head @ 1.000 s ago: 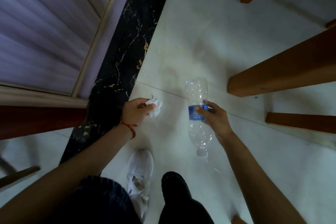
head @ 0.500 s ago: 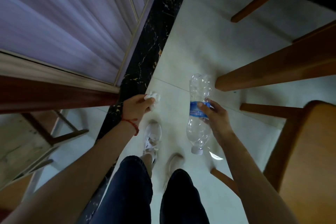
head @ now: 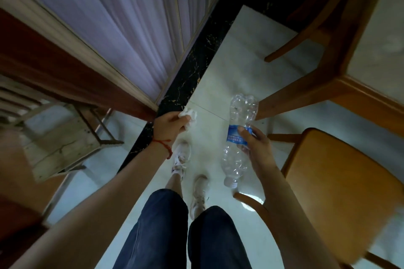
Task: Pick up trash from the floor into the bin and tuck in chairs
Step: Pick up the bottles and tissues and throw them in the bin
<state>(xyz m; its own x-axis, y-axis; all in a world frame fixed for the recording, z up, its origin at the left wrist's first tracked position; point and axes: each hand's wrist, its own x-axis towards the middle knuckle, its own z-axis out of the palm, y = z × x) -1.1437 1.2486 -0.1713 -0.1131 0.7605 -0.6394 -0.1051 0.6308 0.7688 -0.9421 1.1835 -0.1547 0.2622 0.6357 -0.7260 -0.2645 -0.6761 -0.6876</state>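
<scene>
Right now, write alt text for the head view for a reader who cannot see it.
Seen from above, a standing person's right hand grips an empty clear plastic bottle by its blue label, cap pointing down, while the left hand pinches a crumpled white tissue. Below are white sneakers on a pale tile floor, with a wooden chair at the right.

The bottle [head: 240, 135] in the right hand [head: 256, 148] is clear, crinkled plastic with a glossy blue label. The wad [head: 189, 116] gripped by the left hand [head: 169, 124] looks like crumpled white paper. The floor [head: 236, 67] is pale, polished tile with a glossy black veined stone strip [head: 194, 72] toward 11 o'clock. At 3 o'clock the chair [head: 341, 185] is smooth varnished wood.
</scene>
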